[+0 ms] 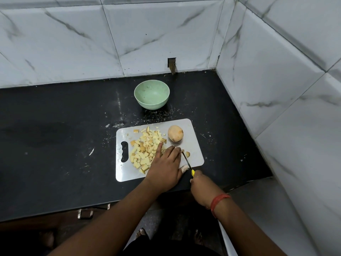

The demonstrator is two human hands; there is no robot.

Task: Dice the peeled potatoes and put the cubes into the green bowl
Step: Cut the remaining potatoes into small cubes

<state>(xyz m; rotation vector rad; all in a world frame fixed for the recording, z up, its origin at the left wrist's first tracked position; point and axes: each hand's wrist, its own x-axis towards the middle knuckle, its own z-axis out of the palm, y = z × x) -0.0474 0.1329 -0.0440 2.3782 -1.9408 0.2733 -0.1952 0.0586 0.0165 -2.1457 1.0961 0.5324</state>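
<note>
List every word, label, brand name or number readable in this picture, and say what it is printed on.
None. No readable text shows anywhere:
green bowl: plain, no marking.
cutting board: bare metal, no brand visible.
knife: the yellow handle shows no lettering.
wall tiles: grey veining only.
whole potato and potato cubes: no sticker.

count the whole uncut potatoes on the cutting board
1. The whole potato sits at the far right of the cutting board, beside the pile of cubes. Another piece may be hidden under the left hand.
</note>
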